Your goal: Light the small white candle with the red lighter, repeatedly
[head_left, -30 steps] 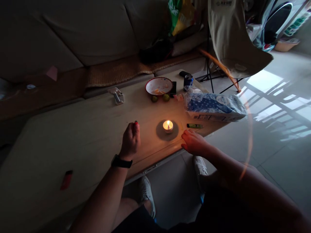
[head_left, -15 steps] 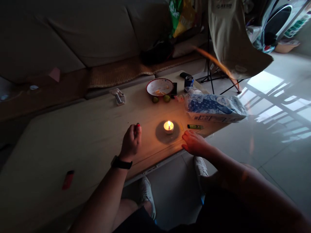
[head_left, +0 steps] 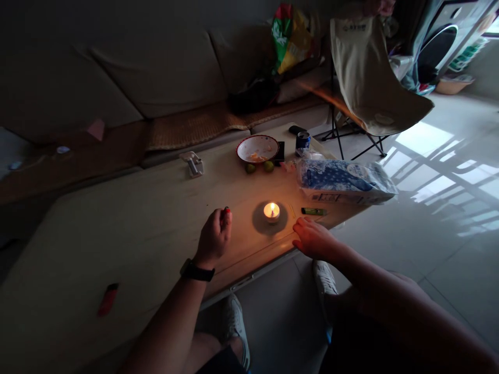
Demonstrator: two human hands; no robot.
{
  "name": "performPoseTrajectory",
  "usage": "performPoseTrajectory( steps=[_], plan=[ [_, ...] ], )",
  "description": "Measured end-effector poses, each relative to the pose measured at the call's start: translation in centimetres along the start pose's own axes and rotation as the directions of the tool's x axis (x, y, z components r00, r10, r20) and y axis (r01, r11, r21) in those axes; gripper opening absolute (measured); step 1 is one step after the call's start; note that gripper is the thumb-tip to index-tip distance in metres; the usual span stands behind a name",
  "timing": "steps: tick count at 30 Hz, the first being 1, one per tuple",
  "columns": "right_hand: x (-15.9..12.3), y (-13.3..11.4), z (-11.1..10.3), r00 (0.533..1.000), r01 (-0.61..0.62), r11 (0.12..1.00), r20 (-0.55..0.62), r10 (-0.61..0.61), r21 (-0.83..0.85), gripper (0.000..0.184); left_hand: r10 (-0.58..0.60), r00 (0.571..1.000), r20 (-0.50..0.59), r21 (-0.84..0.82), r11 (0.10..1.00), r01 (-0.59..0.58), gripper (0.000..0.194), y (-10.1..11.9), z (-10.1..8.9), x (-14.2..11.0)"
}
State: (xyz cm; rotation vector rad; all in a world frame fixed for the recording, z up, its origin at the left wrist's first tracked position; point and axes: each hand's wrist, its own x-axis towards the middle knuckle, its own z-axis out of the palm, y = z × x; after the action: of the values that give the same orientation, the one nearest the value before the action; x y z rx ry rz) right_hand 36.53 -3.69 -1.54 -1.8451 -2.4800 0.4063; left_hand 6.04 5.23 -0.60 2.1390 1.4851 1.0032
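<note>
The left hand is raised and curled closed, fingertips pinched around something small with a red tip; too small to identify. To its right, a lit tealight candle sits on a dark round disc between the hands, nearer the right hand. That hand lies open, its fingers resting on the tabletop, just short of a thin wooden stick and a green lighter.

Dim, tealight glow, sunlit floor glare

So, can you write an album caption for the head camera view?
A left hand and right hand flank a lit white tealight candle on a pale table.
</note>
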Motion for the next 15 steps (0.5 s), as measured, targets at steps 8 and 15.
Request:
performPoseTrajectory(
  steps=[8,15],
  plan=[
    [-0.2,-0.1,-0.3,1.0,0.021,1.0,-0.009,-0.021,0.015,0.02,0.028,0.999,0.018,0.016,0.999,-0.028,0.027,0.5,0.2,0.0],
    [-0.1,-0.3,-0.5,1.0,0.017,1.0,0.001,-0.017,0.005,0.02,0.091,0.995,0.047,0.09,0.991,-0.095,0.03,2.3,0.7,0.3]
  ],
)
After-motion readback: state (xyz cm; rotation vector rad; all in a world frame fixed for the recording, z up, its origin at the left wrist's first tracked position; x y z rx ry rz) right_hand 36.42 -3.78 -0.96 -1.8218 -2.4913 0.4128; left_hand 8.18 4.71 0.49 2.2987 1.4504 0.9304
